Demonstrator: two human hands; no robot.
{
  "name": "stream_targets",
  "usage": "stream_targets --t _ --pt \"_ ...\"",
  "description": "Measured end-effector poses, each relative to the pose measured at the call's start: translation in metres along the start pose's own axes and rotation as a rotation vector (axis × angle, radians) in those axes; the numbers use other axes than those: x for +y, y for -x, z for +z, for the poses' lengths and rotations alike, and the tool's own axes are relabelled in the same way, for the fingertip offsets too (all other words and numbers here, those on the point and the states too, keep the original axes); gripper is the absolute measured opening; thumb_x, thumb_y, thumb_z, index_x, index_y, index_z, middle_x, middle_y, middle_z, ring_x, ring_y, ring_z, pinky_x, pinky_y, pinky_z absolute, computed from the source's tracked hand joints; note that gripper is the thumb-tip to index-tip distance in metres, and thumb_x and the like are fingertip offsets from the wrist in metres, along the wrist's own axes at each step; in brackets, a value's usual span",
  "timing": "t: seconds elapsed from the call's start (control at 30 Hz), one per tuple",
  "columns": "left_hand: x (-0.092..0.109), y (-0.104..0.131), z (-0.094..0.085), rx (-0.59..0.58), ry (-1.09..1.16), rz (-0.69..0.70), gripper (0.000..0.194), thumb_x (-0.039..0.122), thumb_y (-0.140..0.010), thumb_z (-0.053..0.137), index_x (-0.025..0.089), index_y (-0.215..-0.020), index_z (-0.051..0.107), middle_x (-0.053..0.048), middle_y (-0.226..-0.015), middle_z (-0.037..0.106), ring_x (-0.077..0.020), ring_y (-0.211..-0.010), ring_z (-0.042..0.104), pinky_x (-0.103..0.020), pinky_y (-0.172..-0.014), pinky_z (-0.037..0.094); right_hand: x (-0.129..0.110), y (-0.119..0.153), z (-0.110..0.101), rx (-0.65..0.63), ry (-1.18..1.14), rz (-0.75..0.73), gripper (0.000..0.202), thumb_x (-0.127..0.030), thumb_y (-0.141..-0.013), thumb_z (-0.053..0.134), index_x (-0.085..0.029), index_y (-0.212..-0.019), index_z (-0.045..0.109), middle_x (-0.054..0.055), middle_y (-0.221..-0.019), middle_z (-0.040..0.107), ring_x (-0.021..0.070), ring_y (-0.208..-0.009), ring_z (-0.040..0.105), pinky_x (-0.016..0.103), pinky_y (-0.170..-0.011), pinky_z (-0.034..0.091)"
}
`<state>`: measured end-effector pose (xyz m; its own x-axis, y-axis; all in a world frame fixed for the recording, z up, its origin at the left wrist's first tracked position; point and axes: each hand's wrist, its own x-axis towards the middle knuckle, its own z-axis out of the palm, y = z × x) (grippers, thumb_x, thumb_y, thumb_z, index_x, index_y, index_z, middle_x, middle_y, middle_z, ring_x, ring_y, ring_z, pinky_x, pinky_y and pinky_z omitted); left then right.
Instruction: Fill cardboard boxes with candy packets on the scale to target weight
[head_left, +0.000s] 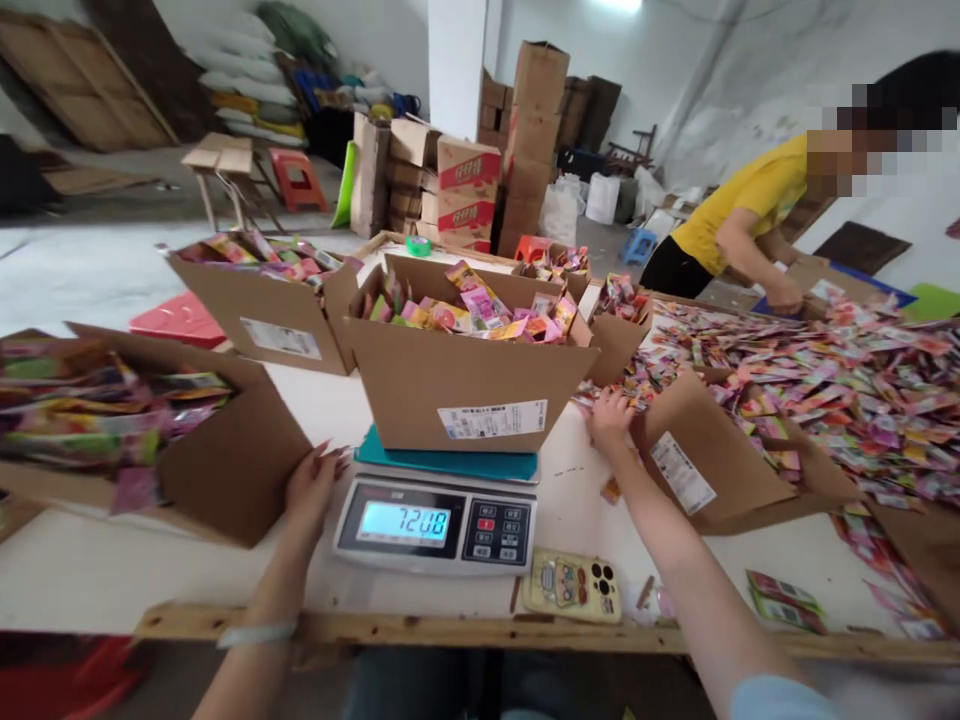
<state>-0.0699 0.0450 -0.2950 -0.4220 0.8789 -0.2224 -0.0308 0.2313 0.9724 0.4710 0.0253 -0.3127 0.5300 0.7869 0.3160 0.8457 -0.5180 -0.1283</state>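
Note:
A digital scale (435, 527) with a lit display stands before me. On its teal platform (450, 462) sits an open cardboard box (472, 385) full of small colourful packets. My left hand (313, 484) is at the right corner of another filled box (232, 440), its fingers stretched toward the scale, holding nothing I can see. To the right of the scale, my right hand (611, 420) reaches to the edge of the heap of packets (817, 385), fingers apart over them. Beside that forearm a tilted open box (720, 460) holds some packets.
A phone in a yellow case (571, 585) lies near the table's wooden edge (420, 628). More filled boxes (281, 330) stand behind, with green tape (418, 245) at the back. A co-worker in a yellow shirt (739, 205) bends over the heap's far side. Stacked cartons (469, 190) stand beyond.

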Motion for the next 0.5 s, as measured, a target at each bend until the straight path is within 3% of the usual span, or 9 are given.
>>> stream_targets --t 0.17,0.23,0.33,0.4,0.5 --pt "0.008 0.005 0.000 0.052 0.037 -0.062 0.044 0.021 -0.084 0.065 0.016 -0.127 0.070 -0.005 -0.101 0.079 -0.0160 -0.092 0.074 -0.044 -0.118 0.050 0.042 -0.016 -0.003 -0.004 0.047 0.131 0.100 -0.067 -0.093 0.051 0.002 -0.163 0.032 0.035 -0.166 0.014 0.0466 -0.149 0.026 0.064 -0.117 0.033" --pt "0.008 0.004 -0.001 0.050 0.051 -0.069 0.040 0.024 -0.080 0.066 0.019 -0.119 0.073 -0.004 -0.101 0.080 -0.0176 -0.094 0.075 -0.045 -0.119 0.049 0.056 -0.030 -0.008 -0.007 0.040 0.156 0.096 -0.065 -0.093 0.051 -0.002 -0.163 0.033 0.030 -0.166 0.019 0.0415 -0.149 0.029 0.058 -0.121 0.033" --pt "0.005 0.003 -0.003 0.078 0.057 -0.078 0.033 0.031 -0.073 0.069 0.027 -0.105 0.075 0.000 -0.096 0.082 -0.0218 -0.102 0.076 -0.045 -0.121 0.047 0.073 -0.069 -0.014 -0.022 0.012 0.194 0.075 -0.048 -0.101 0.032 -0.008 -0.164 0.034 0.024 -0.161 0.034 0.0301 -0.147 0.037 0.047 -0.124 0.034" --pt "0.004 0.004 -0.004 0.103 0.041 -0.068 0.033 0.037 -0.066 0.071 0.032 -0.098 0.075 0.003 -0.094 0.082 -0.0242 -0.109 0.076 -0.044 -0.120 0.048 0.081 -0.097 -0.016 -0.051 0.002 0.252 0.073 -0.043 -0.102 0.021 -0.008 -0.165 0.032 0.026 -0.158 0.038 0.0298 -0.146 0.039 0.050 -0.124 0.034" --pt "0.003 0.005 -0.007 0.120 -0.001 -0.058 0.038 0.044 -0.056 0.075 0.037 -0.093 0.075 0.006 -0.093 0.082 -0.0253 -0.113 0.076 -0.039 -0.114 0.052 0.088 -0.119 -0.009 -0.165 0.006 0.296 0.074 -0.054 -0.101 0.031 -0.012 -0.160 0.044 0.027 -0.155 0.040 0.0364 -0.145 0.039 0.063 -0.121 0.031"
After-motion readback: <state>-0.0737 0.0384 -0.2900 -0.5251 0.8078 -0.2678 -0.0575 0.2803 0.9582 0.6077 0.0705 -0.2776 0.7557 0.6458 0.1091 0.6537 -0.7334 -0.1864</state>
